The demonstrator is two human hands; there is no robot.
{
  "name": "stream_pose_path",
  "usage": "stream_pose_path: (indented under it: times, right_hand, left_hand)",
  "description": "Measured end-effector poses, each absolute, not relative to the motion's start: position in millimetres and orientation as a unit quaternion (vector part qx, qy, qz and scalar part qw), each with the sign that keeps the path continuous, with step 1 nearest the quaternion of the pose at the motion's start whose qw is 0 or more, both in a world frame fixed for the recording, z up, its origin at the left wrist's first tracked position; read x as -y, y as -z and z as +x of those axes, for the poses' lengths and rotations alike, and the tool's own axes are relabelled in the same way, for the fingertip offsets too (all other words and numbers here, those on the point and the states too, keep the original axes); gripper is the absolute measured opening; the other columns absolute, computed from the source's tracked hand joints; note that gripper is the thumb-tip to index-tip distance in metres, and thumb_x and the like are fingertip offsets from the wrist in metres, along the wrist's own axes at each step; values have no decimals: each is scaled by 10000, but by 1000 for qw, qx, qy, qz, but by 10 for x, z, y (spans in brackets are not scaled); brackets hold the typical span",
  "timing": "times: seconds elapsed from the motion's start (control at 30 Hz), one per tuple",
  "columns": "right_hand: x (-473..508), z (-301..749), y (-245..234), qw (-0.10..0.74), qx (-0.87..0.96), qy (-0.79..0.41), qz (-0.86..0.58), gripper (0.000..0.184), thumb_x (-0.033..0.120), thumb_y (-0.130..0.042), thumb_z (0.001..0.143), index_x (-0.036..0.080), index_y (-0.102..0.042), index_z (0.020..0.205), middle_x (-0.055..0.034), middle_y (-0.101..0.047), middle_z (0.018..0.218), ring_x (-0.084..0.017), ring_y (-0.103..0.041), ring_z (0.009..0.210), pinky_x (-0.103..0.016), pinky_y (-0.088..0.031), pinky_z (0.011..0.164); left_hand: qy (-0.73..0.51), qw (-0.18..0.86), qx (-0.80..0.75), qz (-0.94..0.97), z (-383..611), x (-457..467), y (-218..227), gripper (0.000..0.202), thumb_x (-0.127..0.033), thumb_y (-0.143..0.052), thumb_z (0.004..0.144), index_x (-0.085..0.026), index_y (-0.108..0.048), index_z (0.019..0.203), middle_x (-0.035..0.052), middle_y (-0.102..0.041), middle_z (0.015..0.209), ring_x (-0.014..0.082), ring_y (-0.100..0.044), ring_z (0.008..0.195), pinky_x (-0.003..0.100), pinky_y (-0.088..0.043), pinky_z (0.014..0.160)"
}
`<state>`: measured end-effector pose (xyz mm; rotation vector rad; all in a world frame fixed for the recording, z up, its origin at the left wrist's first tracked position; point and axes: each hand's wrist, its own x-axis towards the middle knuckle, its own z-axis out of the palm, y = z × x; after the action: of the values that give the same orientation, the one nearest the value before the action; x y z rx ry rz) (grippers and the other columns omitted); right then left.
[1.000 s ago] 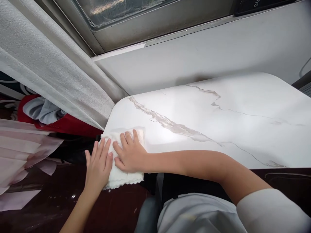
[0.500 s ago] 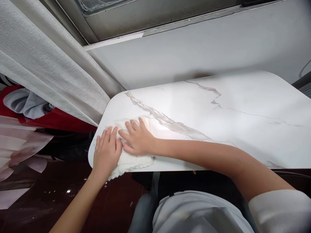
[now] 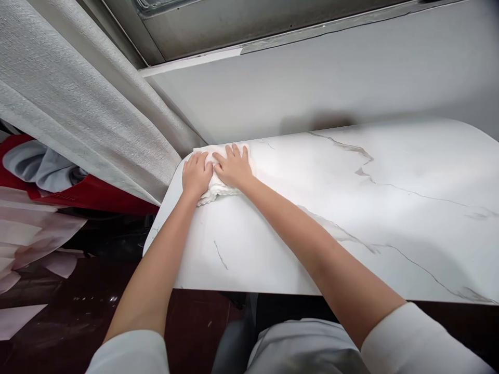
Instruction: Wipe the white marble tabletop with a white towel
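A white cloth (image 3: pixel 218 191) lies bunched on the white marble-patterned table (image 3: pixel 249 249), at its far left corner. My left hand (image 3: pixel 196 175) rests flat on the cloth's left part, fingers stretched toward the back edge. Just to its right, my right hand (image 3: pixel 234 167) presses on the same cloth with fingers spread. The two thumbs are close together. Parts of the cloth are hidden beneath both palms.
A grey-white curtain (image 3: pixel 97 93) hangs against the table's left end. Behind the table stands a pale wall panel (image 3: pixel 273 93) under a metal window frame (image 3: pixel 210 31). A red container (image 3: pixel 97 193) with grey fabric sits at left, above a dark red floor (image 3: pixel 198 322).
Both hands have slid the cloth away from the near edge to the back left corner of the table. My arms are stretched further out, and the view has shifted slightly.
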<state>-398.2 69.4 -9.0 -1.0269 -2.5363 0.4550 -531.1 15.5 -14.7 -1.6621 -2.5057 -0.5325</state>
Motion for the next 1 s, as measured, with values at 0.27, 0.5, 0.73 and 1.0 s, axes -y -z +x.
stream_pose_path:
  times: [0.27, 0.5, 0.73, 1.0]
  right_hand:
    - [-1131, -3957, 73, 178, 888, -149, -396, 493, 304, -318, 1023, 209, -468, 1483, -160, -385, 1566, -351, -238, 1488, -643, -81, 1173]
    - [-1366, -3814, 102, 195, 877, -119, -424, 486, 313, -303, 1009, 208, -535, 1423, -172, -546, 1395, -339, -386, 1372, -567, -173, 1156]
    - [-1329, -3601, 144, 214, 848, -94, -476, 501, 279, -281, 1007, 159, -506, 1439, -183, -505, 1443, -348, -329, 1419, -589, -119, 1180]
    - [-1008, -3319, 112, 211, 836, -100, -496, 509, 273, -318, 1009, 132, -469, 1474, -198, -403, 1553, -362, -260, 1482, -632, -116, 1180]
  left_hand:
    - [164, 34, 809, -563, -5310, -725, 109, 516, -275, -339, 954, -162, -521, 1423, 97, -506, 1511, 248, -404, 1427, 385, -257, 1216]
    - [161, 35, 797, -582, -5163, -1017, 111, 509, -274, -322, 950, -192, -553, 1396, 84, -572, 1444, 262, -470, 1364, 404, -305, 1183]
    - [158, 25, 769, -618, -4942, -1156, 116, 517, -269, -309, 956, -185, -538, 1413, 89, -573, 1443, 256, -477, 1359, 408, -313, 1172]
    - [162, 23, 746, -646, -4686, -888, 122, 499, -294, -341, 970, -210, -504, 1434, 78, -491, 1530, 237, -397, 1439, 414, -261, 1212]
